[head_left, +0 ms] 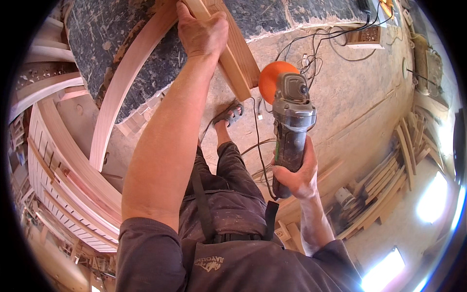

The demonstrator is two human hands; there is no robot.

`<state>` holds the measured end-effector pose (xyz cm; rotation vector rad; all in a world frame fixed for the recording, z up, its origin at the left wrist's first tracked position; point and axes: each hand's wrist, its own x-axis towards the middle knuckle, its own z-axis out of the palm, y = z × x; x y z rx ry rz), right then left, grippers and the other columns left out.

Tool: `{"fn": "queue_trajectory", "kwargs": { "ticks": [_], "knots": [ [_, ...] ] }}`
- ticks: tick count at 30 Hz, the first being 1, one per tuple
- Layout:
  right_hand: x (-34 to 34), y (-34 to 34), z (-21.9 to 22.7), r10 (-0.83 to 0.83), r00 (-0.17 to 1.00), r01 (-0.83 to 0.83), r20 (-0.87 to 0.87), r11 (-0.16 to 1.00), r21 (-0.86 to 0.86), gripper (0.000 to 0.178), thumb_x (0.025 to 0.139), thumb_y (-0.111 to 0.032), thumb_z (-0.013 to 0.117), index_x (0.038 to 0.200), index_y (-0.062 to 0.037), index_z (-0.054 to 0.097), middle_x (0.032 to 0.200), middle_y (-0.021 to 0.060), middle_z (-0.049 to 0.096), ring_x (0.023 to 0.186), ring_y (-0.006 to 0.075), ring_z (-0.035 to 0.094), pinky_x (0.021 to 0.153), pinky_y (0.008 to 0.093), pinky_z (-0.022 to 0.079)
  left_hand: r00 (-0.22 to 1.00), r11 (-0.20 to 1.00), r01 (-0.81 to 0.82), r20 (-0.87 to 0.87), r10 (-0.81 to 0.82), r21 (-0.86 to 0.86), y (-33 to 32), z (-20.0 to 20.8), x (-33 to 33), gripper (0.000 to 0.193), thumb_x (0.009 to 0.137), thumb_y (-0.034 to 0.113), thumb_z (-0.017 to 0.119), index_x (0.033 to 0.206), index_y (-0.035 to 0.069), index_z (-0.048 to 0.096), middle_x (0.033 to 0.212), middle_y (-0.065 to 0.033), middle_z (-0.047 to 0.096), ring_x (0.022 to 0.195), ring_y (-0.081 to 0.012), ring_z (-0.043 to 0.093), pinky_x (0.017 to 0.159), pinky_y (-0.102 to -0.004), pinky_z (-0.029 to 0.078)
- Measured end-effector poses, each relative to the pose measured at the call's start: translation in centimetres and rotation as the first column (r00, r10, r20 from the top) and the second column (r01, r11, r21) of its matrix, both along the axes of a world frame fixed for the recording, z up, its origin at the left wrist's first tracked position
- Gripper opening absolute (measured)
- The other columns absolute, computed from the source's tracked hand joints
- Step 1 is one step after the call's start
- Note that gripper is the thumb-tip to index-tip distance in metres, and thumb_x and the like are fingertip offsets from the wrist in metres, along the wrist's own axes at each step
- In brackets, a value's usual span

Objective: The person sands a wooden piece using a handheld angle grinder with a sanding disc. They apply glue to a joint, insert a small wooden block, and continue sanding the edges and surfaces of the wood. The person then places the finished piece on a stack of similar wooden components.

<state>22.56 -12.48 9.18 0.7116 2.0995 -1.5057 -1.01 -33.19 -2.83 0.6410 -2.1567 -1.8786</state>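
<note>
My left hand [203, 33] is closed around a pale wooden bar [236, 80], part of a wooden piece that reaches over the near edge of the worktable. Against its right side sits a second wooden bar [242, 46]. My right hand [299, 174] wraps round the body of a dark angle grinder [291, 119], held upright in front of me. An orange disc [273, 78] on the grinder's head is close to the end of the wood, with a small gap visible between them. A long curved wooden strip [134, 63] slants down to the left of my left arm.
The worktable [292, 12] has a dark, scuffed, paint-spattered top. Black cables [311, 58] run across the dusty floor, and the grinder's cord hangs near my legs. Curved timber pieces [73, 141] are stacked at left; more wooden lengths [384, 185] lie at right.
</note>
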Motion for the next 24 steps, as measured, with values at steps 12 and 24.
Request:
{"fn": "queue_trajectory", "kwargs": {
  "ticks": [12, 24],
  "knots": [
    [-0.5, 0.0, 0.3, -0.043, 0.999, 0.043, 0.007, 0.999, -0.023, 0.063, 0.069, -0.012, 0.077, 0.126, -0.0007, 0.052, 0.095, 0.006, 0.061, 0.084, 0.0146, 0.058, 0.078, 0.0316, 0.051, 1.0, 1.0, -0.01, -0.006, 0.01, -0.015, -0.1, -0.1, -0.1, 0.049, 0.082, 0.011, 0.077, 0.125, 0.001, 0.056, 0.111, -0.0155, 0.073, 0.098, -0.0252, 0.073, 0.087, -0.0361, 0.058],
    [-1.1, 0.2, -0.3, -0.026, 0.999, 0.025, -0.025, 0.999, -0.022, 0.063, 0.07, -0.013, 0.077, 0.126, -0.0003, 0.052, 0.094, 0.0052, 0.061, 0.084, 0.0139, 0.058, 0.077, 0.0313, 0.051, 1.0, 1.0, 0.008, -0.01, -0.008, -0.014, 0.0, -0.1, -0.1, 0.047, 0.082, 0.008, 0.075, 0.124, 0.002, 0.056, 0.107, -0.0142, 0.073, 0.094, -0.0233, 0.072, 0.082, -0.035, 0.058]
  ]
}}
